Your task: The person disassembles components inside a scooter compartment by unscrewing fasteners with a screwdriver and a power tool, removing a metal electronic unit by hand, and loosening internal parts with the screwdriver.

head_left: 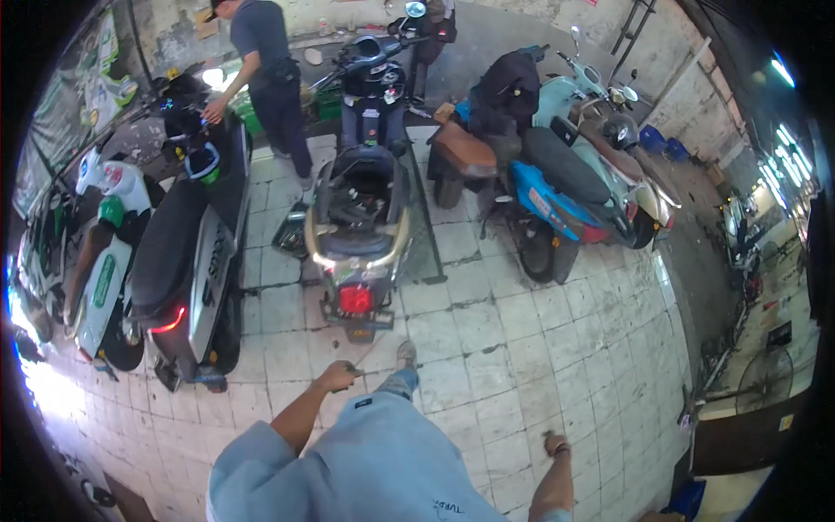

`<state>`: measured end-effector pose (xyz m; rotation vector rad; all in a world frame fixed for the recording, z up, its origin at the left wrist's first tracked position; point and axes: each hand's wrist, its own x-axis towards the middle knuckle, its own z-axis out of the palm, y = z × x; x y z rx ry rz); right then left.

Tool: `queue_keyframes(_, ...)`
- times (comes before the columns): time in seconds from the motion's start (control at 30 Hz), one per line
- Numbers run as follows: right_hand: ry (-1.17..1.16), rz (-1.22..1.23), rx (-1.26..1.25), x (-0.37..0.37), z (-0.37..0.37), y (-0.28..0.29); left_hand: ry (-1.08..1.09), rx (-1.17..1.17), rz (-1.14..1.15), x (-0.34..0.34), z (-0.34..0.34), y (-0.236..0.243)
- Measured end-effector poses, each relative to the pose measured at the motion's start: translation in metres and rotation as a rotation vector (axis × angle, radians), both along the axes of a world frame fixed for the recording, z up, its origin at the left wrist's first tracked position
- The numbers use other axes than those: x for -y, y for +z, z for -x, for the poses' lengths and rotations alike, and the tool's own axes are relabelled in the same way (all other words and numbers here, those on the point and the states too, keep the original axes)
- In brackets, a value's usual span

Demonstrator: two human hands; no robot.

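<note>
My left hand [335, 376] is closed on a slim tool [351, 369] with what looks like a dark handle, held in front of my light-blue shirt. My right hand [555, 444] hangs low at the right above white floor tiles, fingers curled; whether it holds anything is too small to tell. Just ahead stands a scooter [357, 244] with its seat area open, exposing a dark compartment, and a red tail light [356, 298]. My shoe [406, 354] is on the tiles below its rear.
Black and white scooters [174, 252] line the left. Blue, brown-seated and mint scooters [548, 200] stand right. A person [265, 70] at back left reaches toward a scooter. A dark case [290, 230] lies beside the middle scooter. A fan [764, 378] stands far right.
</note>
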<state>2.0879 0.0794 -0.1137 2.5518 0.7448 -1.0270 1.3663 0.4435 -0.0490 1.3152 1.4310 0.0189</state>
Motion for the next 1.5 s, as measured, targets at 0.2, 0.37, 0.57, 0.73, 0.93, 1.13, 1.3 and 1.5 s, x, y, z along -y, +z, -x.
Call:
queue_keyframes(0.2, -0.633, -1.152, -0.498, -0.321, 0.052, 0.217, -0.906, -0.117, -0.656, -0.196, -0.179, -0.033)
queue_keyframes(0.37, -0.497, -1.156, -1.024, -0.482, 0.147, 0.276, -0.159, 0.484, -0.150, -0.276, -0.323, 0.101)
queue_keyframes(0.57, 0.502, -0.773, -0.783, -0.655, 0.167, 0.234, 0.028, 0.617, -0.165, -0.341, -0.385, 0.167)
queue_keyframes(0.73, 0.810, -0.740, -0.904, -0.743, 0.146, 0.233, 0.431, 0.559, -0.220, -0.376, -0.392, 0.139)
queue_keyframes(0.93, 0.378, -0.173, -1.641, -0.853, 0.160, 0.231, 1.036, 0.675, -0.273, -0.398, -0.396, 0.211)
queue_keyframes(1.13, 0.238, 0.053, -1.683, -0.921, 0.210, 0.236, 1.174, 0.704, -0.447, -0.435, -0.366, 0.174)
queue_keyframes(1.3, 0.200, -0.314, -1.623, -0.958, 0.236, 0.225, 1.086, 0.584, -0.436, -0.495, -0.330, 0.154)
queue_keyframes(1.5, 0.066, -0.401, -1.366, -1.079, 0.226, 0.170, 1.192, 1.281, -0.870, -0.545, -0.265, 0.329)
